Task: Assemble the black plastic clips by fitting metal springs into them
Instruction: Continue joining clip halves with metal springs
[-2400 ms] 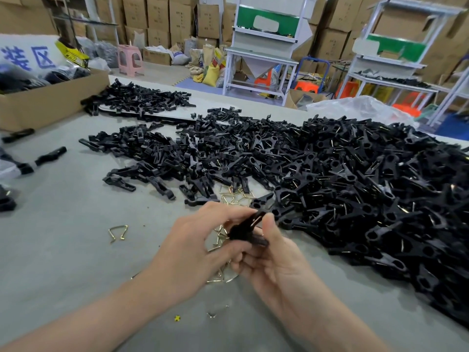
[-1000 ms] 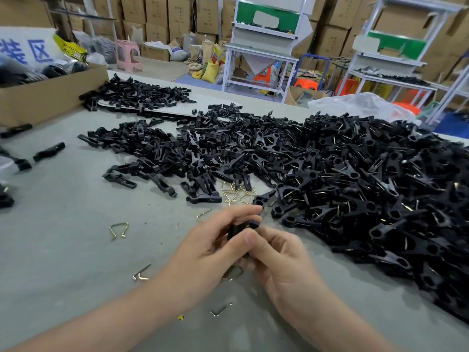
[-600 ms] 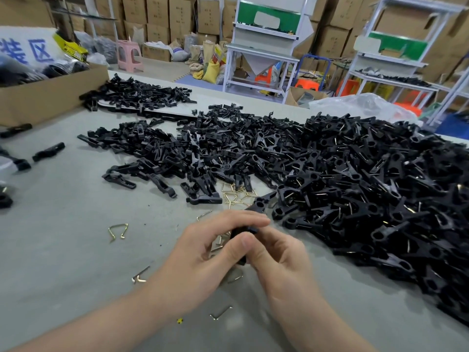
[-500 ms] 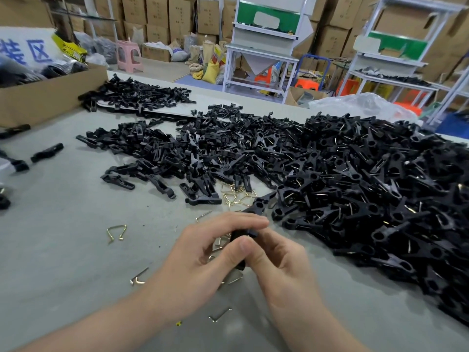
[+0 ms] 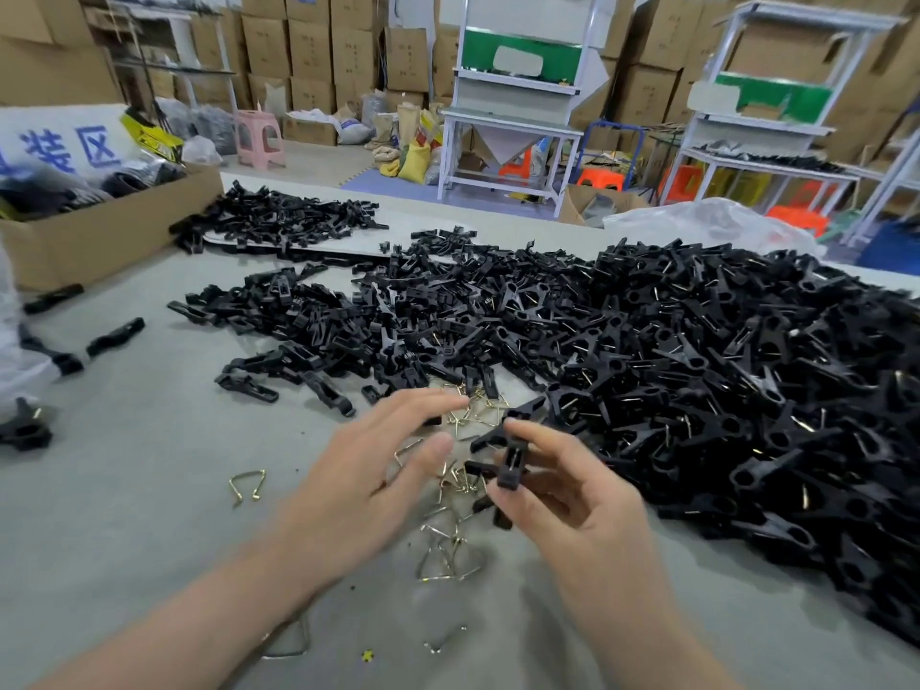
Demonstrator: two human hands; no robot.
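Presently 1 black clip (image 5: 512, 468) is pinched between thumb and fingertips of the right hand (image 5: 572, 512), raised just above the loose metal springs (image 5: 455, 483) on the grey surface (image 5: 124, 515). The left hand (image 5: 368, 490) is spread, nothing held, over those springs. Whether a spring is seated cannot be told; seating should be checked before 1 fresh spring is drawn singly from the tangle.

Stacked cardboard boxes (image 5: 308, 47) at the back — white metal racks (image 5: 513, 119), pink stool (image 5: 260, 136).
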